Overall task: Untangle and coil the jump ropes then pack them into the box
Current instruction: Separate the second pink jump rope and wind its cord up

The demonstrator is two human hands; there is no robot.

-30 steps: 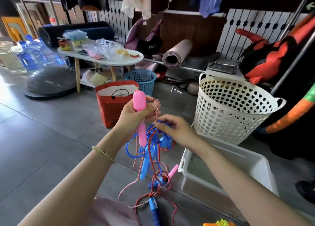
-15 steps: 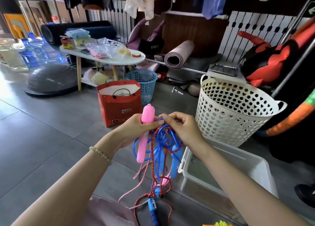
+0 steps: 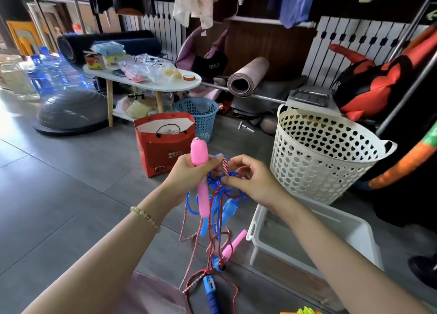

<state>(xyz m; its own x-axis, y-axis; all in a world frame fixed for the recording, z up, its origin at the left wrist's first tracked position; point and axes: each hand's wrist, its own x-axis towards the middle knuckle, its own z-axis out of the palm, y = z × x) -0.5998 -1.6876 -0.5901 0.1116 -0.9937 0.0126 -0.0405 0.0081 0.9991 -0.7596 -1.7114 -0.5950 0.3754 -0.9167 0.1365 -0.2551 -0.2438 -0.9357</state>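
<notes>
The left hand (image 3: pixel 186 174) grips a pink handle (image 3: pixel 199 152) held upright, fingers curled round it. The right hand (image 3: pixel 253 181) pinches a red-and-white cord (image 3: pixel 225 166) just beside it. The tangle of jump ropes (image 3: pixel 221 195) hangs below both hands above the floor, near the white box (image 3: pixel 350 233) on the right.

Your left fingers (image 3: pixel 209 164) are covering the pink handle's (image 3: pixel 199 151) middle; below them, the blue handle (image 3: pixel 211 292) is running off frame.
</notes>
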